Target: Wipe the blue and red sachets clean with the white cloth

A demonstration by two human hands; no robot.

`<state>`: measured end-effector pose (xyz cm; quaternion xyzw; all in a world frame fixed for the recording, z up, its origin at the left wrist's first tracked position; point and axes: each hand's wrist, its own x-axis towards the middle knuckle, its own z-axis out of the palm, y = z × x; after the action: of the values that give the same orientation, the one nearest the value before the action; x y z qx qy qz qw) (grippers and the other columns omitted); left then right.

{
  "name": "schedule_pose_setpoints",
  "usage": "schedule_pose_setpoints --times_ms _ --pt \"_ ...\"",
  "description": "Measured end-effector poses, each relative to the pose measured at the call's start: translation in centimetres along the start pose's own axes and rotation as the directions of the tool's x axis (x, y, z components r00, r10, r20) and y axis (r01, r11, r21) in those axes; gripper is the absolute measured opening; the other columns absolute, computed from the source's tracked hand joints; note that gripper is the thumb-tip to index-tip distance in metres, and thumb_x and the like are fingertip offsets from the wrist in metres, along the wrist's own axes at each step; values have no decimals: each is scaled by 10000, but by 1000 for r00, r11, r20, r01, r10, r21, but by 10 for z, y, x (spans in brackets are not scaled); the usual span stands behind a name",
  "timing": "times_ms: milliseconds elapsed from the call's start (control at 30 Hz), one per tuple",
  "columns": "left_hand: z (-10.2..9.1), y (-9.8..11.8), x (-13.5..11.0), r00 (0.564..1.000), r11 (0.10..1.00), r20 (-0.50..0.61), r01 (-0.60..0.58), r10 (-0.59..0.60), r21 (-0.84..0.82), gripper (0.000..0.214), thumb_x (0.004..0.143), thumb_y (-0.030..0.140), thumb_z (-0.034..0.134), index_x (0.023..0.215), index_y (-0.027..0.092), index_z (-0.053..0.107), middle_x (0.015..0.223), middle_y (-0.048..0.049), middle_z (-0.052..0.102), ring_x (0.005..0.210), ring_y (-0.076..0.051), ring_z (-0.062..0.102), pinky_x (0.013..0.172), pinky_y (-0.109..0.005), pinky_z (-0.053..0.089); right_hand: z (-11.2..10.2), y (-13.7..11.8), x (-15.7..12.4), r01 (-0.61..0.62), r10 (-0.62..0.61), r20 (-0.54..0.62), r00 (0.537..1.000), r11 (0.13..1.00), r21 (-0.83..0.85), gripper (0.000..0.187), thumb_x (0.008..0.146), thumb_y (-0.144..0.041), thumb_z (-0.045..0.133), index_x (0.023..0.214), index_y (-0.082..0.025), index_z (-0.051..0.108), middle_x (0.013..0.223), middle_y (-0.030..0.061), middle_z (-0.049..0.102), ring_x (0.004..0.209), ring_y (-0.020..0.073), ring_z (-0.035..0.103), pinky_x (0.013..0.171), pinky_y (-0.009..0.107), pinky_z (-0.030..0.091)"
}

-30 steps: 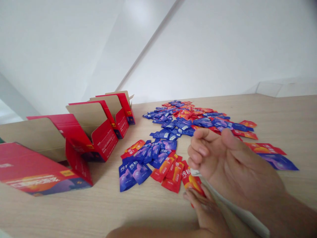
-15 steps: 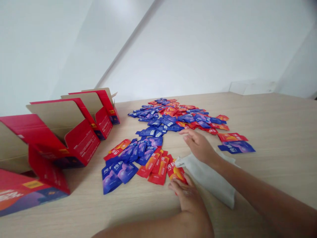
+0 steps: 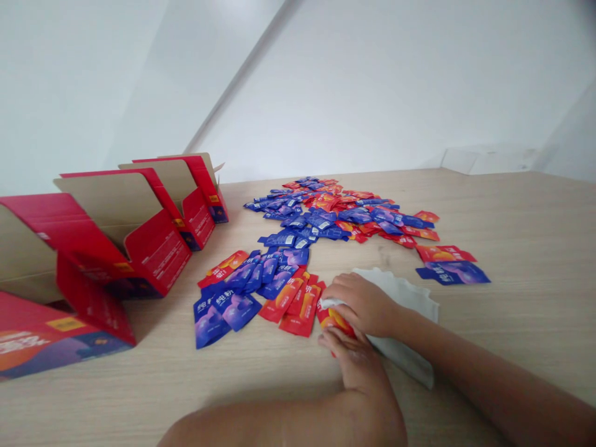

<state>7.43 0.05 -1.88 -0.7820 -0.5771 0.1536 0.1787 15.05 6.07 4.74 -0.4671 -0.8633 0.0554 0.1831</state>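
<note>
My left hand [image 3: 351, 359] is at the near end of a red sachet [image 3: 336, 320] with an orange fruit print, its fingers closed on it. Just above, my right hand [image 3: 365, 303] curls over a white cloth [image 3: 405, 295], gripping its left corner against that sachet. The rest of the cloth lies crumpled under my right wrist. To the left of my hands, several red sachets [image 3: 298, 310] and blue sachets [image 3: 237, 308] overlap in a loose fan on the table.
A large heap of blue and red sachets [image 3: 326, 214] spreads across the back of the table [image 3: 521, 236]. One red and one blue sachet [image 3: 454, 272] lie apart on the right. Several open red cardboard boxes [image 3: 158, 257] stand in a row at the left. A white wall [image 3: 372, 87] rises behind.
My right hand has come down and toward me, from above the cloth onto its left corner, and has closed there. My left hand stays on the red sachet. The view has shifted slightly.
</note>
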Motion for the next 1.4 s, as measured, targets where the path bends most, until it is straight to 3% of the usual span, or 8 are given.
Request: schedule_pose_setpoints --times_ms 133,267,433,700,900,1133,1300,1400 --pt "-4 2 -1 999 999 20 34 -34 6 459 831 69 290 1239 60 500 1198 -228 565 1106 -355 518 949 -546 373 7 0 0 95 -96 96 991 995 20 129 818 -203 521 889 -199 629 884 55 575 853 189 486 764 312 334" --pt "-16 -9 -4 995 997 75 -62 66 -52 495 842 65 277 1315 121 409 1241 -210 538 1109 -328 522 943 -527 391 12 20 1 49 -49 63 997 999 3 177 851 -207 482 939 -199 636 872 57 580 847 187 496 758 312 337" --pt "-26 -17 -11 996 997 56 -74 72 21 518 854 103 287 1372 95 280 1222 -253 537 1078 -332 545 929 -520 402 10 29 -4 1 -1 0 1000 1000 -4 216 871 -216 448 973 -188 636 889 72 586 869 198 500 750 323 332" --pt "-25 -16 -9 995 996 56 -82 79 42 485 841 64 285 1306 101 418 1227 -233 541 1091 -323 538 925 -531 404 6 15 -6 99 -102 68 992 994 55 186 850 -199 475 922 -203 646 881 52 584 851 180 497 764 310 326" --pt "-26 -19 -10 997 996 23 -69 67 59 528 834 47 285 1354 126 337 1171 -237 582 1014 -292 592 921 -488 403 13 35 -4 -33 32 -17 999 998 -48 202 878 -223 442 956 -190 625 889 65 587 876 196 511 751 325 328" --pt "-27 -26 -5 998 992 26 -53 57 -116 523 829 40 291 1342 114 355 1161 -228 596 1019 -291 585 953 -504 352 16 34 -11 -115 146 -208 967 981 153 180 873 -186 428 1007 -170 547 960 59 618 868 181 540 779 298 380" --pt "-37 -50 16 981 972 156 -80 117 -223 557 797 37 326 1345 126 357 1218 -237 552 1104 -309 530 942 -515 356 16 35 -11 -145 186 -243 952 974 176 169 874 -202 432 1004 -180 537 939 57 624 850 182 550 753 289 394" --pt "-44 -69 33 975 967 177 -90 134 -237 555 786 25 302 1320 136 407 1109 -205 632 1018 -291 585 910 -522 380 14 36 -10 -138 182 -269 946 975 175 166 881 -203 420 995 -176 537 941 63 618 861 186 547 762 294 399"
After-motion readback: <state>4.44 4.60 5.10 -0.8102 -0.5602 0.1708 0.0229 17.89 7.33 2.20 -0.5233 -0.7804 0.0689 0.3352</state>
